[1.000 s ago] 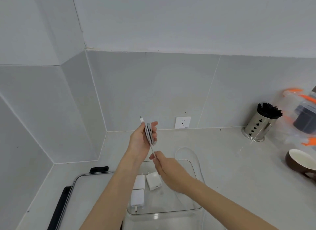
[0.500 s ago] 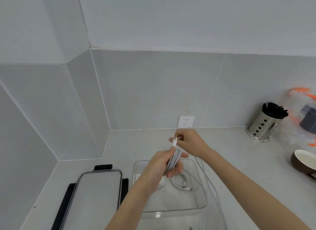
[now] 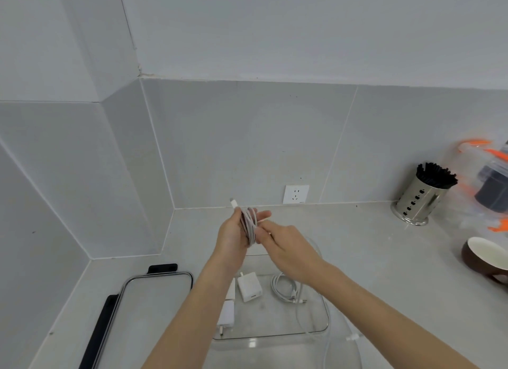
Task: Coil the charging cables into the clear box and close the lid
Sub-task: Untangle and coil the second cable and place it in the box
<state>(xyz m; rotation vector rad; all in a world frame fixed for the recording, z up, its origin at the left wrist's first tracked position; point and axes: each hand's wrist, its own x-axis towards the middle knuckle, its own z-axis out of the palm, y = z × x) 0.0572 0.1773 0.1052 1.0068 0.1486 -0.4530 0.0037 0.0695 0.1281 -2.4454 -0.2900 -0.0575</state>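
Observation:
My left hand [image 3: 233, 235] holds a white charging cable [image 3: 248, 226] wound into a tight bundle, its plug sticking up above the thumb. My right hand [image 3: 286, 252] pinches the loose strand of that same cable right beside the bundle. Both hands hover over the clear box [image 3: 325, 313], which stands open on the counter. Inside it lie a coiled white cable [image 3: 284, 287] and white charger blocks [image 3: 248, 289]. A loose length of cable trails down over the box's right rim, ending in a plug [image 3: 354, 337]. The clear lid with black clips [image 3: 154, 305] lies flat to the left of the box.
A steel holder of black sticks [image 3: 422, 197] stands at the back right, with a clear jar with orange clasps [image 3: 486, 187] and a brown cup [image 3: 488, 260] near the right edge. A wall socket [image 3: 296, 194] sits behind the hands. Tiled walls close off the left corner.
The bundle has grown as more cable got wound on. My right hand dropped from above the bundle to its right side, and both hands shifted slightly toward the wall.

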